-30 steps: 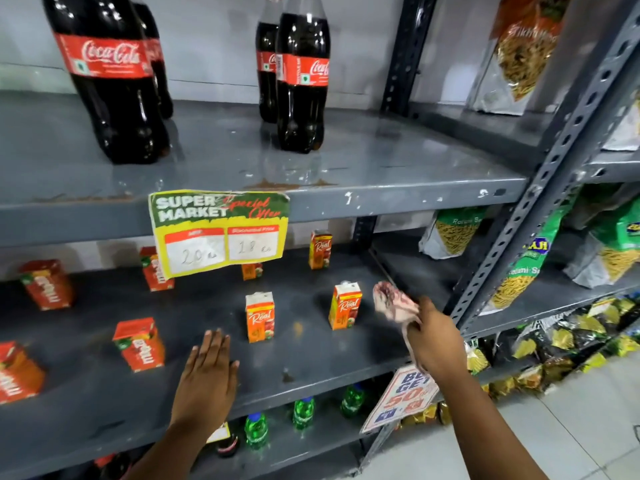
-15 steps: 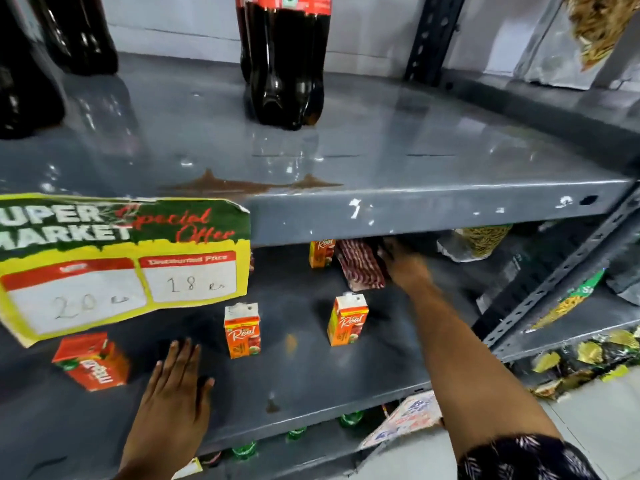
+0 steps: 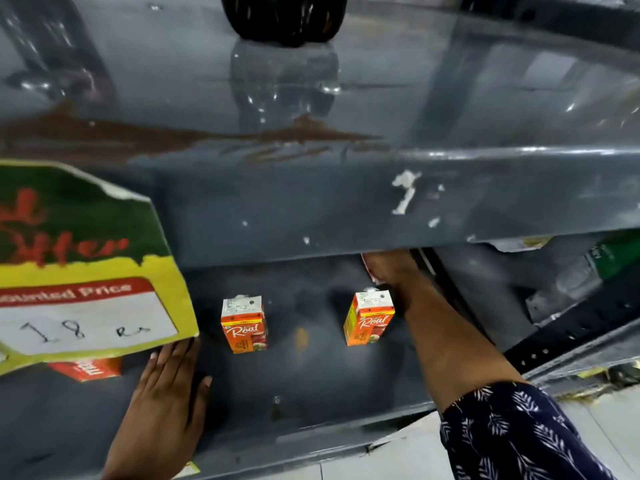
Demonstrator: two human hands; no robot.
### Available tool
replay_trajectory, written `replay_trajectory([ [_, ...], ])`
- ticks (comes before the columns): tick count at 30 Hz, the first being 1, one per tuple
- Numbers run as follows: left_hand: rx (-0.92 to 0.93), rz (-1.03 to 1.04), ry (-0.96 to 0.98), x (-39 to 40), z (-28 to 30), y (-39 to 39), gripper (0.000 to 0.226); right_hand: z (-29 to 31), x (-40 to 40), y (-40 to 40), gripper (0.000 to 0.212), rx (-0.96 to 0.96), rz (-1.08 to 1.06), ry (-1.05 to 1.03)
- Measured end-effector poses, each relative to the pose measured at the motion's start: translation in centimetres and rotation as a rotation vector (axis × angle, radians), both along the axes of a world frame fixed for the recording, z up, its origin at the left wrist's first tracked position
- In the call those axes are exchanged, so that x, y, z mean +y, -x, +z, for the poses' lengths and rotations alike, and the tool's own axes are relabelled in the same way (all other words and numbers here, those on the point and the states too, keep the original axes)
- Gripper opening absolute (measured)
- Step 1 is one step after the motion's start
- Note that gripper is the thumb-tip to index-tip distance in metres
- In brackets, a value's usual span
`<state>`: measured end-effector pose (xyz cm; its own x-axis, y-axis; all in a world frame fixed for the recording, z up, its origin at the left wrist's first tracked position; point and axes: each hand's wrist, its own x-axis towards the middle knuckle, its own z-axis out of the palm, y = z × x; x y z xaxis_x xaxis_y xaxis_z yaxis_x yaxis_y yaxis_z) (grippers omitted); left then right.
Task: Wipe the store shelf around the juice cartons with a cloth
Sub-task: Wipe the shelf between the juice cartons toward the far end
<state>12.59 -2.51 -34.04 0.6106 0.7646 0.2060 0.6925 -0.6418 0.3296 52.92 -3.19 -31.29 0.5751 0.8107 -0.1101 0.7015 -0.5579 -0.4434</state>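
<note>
Two orange Real juice cartons stand upright on the dark grey shelf (image 3: 304, 382): the left carton (image 3: 244, 323) and the right carton (image 3: 369, 317). My left hand (image 3: 166, 393) lies flat, fingers spread, on the shelf near its front edge, left of the left carton. My right hand (image 3: 391, 268) reaches deep under the upper shelf, behind the right carton. Only a sliver of the pinkish cloth (image 3: 367, 268) shows at its left edge; the fingers are hidden by the upper shelf.
The upper shelf's front edge (image 3: 346, 209) hangs close over the view, rust-stained, with a dark cola bottle (image 3: 284, 19) on it. A yellow-green price sign (image 3: 79, 271) hangs at left, covering part of a red carton (image 3: 86, 368). Snack packets (image 3: 613, 258) lie at right.
The view has moved closer and lower toward the shelf. My right hand has pushed farther back behind the right carton with the cloth, which is now mostly hidden. My left hand stays flat.
</note>
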Motion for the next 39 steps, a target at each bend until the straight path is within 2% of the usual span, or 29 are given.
replay_trajectory([
  [3, -0.034, -0.004, 0.001, 0.0, -0.2, 0.3, 0.081, 0.2, -0.2, -0.1, 0.050, -0.288, 0.099, 0.071],
  [5, -0.046, 0.002, 0.010, 0.0, -0.2, 0.3, 0.074, -0.1, -0.8, -0.2, 0.051, -0.360, 0.144, 0.061],
  [7, -0.049, 0.010, 0.021, -0.2, -0.3, 0.3, 0.069, -0.6, -2.0, 0.3, 0.052, -0.378, 0.158, 0.070],
  [9, -0.038, 0.018, 0.012, -0.2, -0.2, 0.3, 0.068, -0.9, -3.4, 1.0, 0.058, -0.312, 0.111, 0.057],
  [13, -0.017, 0.014, -0.020, -0.3, -0.2, 0.4, 0.073, -0.7, -6.8, 2.2, 0.084, -0.261, 0.105, 0.133],
  [15, -0.015, 0.011, -0.032, -0.4, -0.3, 0.4, 0.077, -0.5, -8.7, 3.3, 0.073, -0.231, 0.088, 0.096],
  [18, -0.017, 0.017, -0.033, -0.5, -0.4, 0.5, 0.072, -0.3, -11.4, 4.9, 0.054, -0.193, 0.044, 0.004],
  [24, -0.013, 0.026, -0.022, -0.6, 0.0, 0.4, 0.070, 0.5, -17.1, 9.1, 0.047, -0.102, -0.015, 0.014],
  [29, -0.024, 0.032, -0.002, -1.0, 0.5, 0.5, 0.071, 2.1, -21.5, 13.5, 0.043, -0.147, -0.115, 0.022],
  [39, 0.016, 0.020, 0.073, -1.1, 1.8, 1.0, 0.080, 6.0, -26.0, 19.7, 0.040, -0.165, -0.161, 0.193],
])
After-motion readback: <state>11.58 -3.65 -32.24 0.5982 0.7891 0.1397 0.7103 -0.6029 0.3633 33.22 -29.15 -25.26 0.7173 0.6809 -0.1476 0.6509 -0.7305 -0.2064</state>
